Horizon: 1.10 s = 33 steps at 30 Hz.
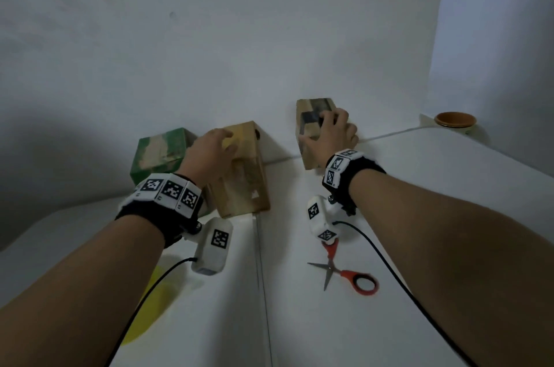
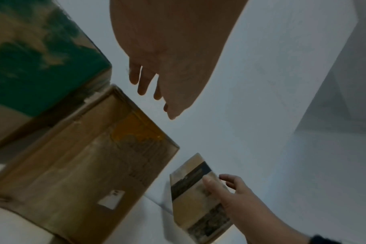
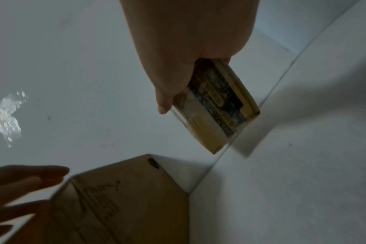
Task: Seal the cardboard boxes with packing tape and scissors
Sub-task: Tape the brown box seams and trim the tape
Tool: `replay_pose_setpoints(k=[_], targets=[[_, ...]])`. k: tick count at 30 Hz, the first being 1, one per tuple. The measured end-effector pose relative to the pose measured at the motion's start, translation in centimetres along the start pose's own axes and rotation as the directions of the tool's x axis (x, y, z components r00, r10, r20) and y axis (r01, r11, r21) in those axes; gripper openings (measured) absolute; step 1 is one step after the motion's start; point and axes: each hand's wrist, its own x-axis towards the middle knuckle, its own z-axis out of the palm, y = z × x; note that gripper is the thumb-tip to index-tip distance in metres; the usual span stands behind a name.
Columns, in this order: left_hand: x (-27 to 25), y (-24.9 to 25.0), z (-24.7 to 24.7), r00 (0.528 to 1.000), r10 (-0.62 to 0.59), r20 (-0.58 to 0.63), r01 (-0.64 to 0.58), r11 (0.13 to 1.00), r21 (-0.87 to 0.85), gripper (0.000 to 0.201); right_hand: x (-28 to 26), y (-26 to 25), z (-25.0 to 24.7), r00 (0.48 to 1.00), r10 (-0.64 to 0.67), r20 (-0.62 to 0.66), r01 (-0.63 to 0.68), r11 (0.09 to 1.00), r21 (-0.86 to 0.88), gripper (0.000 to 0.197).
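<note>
Three boxes stand against the wall. The green box (image 1: 159, 153) is leftmost, then a taller brown cardboard box (image 1: 242, 180), and a small brown box with a dark band (image 1: 308, 126) to the right. My left hand (image 1: 223, 143) hovers over the top of the tall brown box (image 2: 94, 165) with fingers straight; in the left wrist view the left hand (image 2: 153, 92) holds nothing. My right hand (image 1: 325, 129) grips the small box (image 3: 217, 105), thumb on one side and fingers over the top. Red-handled scissors (image 1: 341, 272) lie with blades apart on the white table (image 1: 434, 216), near my right wrist.
A blurred yellow object (image 1: 153, 306) lies on the table beside my left forearm. An orange bowl (image 1: 455, 120) sits on a ledge at the far right. The white wall (image 1: 269, 37) stands directly behind the boxes. A seam (image 1: 260, 276) divides the table.
</note>
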Motion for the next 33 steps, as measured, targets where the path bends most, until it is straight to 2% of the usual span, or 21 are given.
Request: replay_pose_setpoints(k=[4, 5, 7, 10, 11, 13, 17, 19, 22, 24, 26, 28, 30, 33], targets=[[0.4, 0.3, 1.1, 0.985, -0.015, 0.174, -0.017, 0.984, 0.177, 0.050, 1.3, 0.6, 1.8, 0.965, 0.046, 0.260, -0.007, 0.989, -0.147, 0.071], [0.7, 0.5, 1.4, 0.979, -0.047, 0.201, 0.014, 0.986, 0.167, 0.059, 1.4, 0.7, 1.9, 0.960, 0.064, 0.274, -0.021, 0.987, -0.158, 0.070], [1.2, 0.9, 1.8, 0.975, -0.062, 0.214, 0.038, 0.993, 0.113, 0.074, 1.4, 0.5, 1.9, 0.980, 0.032, 0.194, -0.005, 0.990, -0.137, 0.060], [1.3, 1.9, 1.7, 0.977, -0.019, 0.214, 0.000, 0.996, 0.092, 0.063, 1.2, -0.4, 0.4, 0.991, -0.126, 0.054, 0.127, 0.992, -0.013, 0.034], [1.1, 2.3, 1.4, 0.978, -0.003, 0.208, -0.015, 0.996, 0.084, 0.056, 1.3, -0.9, -0.2, 0.983, -0.168, 0.073, 0.165, 0.985, 0.041, 0.029], [0.4, 2.9, 0.7, 0.974, 0.022, 0.224, -0.037, 0.997, 0.067, 0.046, 1.0, -2.4, -1.5, 0.957, -0.216, 0.195, 0.189, 0.971, 0.148, 0.026], [-2.2, 4.1, -0.8, 0.954, 0.039, 0.296, -0.047, 0.999, 0.021, 0.042, -1.6, -5.6, -2.1, 0.845, -0.177, 0.505, 0.029, 0.957, 0.287, 0.030], [-4.0, 4.7, -1.5, 0.947, 0.058, 0.316, -0.047, 0.998, -0.042, 0.042, -3.4, -6.7, -2.7, 0.804, -0.160, 0.572, 0.007, 0.966, 0.259, 0.034], [-6.8, 4.8, -2.1, 0.941, 0.066, 0.332, 0.003, 0.979, -0.206, 0.042, -5.7, -6.9, -3.9, 0.808, -0.129, 0.574, -0.008, 0.973, 0.230, 0.042], [-8.8, 4.4, -2.6, 0.956, 0.038, 0.292, 0.046, 0.960, -0.277, 0.046, -7.5, -6.5, -4.6, 0.784, -0.118, 0.610, -0.042, 0.970, 0.241, 0.043], [-10.6, 4.0, -3.0, 0.982, -0.042, 0.184, 0.108, 0.924, -0.367, 0.048, -8.8, -6.0, -4.9, 0.756, -0.116, 0.644, -0.080, 0.961, 0.267, 0.040], [-12.6, 3.7, -3.5, 0.980, -0.157, 0.118, 0.194, 0.877, -0.440, 0.047, -10.1, -5.6, -5.6, 0.760, -0.098, 0.643, -0.140, 0.941, 0.308, 0.039], [-14.3, 3.5, -3.5, 0.957, -0.237, 0.165, 0.287, 0.840, -0.461, 0.044, -11.0, -5.2, -6.3, 0.758, -0.091, 0.646, -0.199, 0.910, 0.363, 0.040], [-16.6, 3.9, -3.1, 0.921, -0.267, 0.284, 0.380, 0.775, -0.505, 0.024, -12.8, -5.1, -7.4, 0.761, -0.102, 0.641, -0.245, 0.870, 0.429, 0.041]])
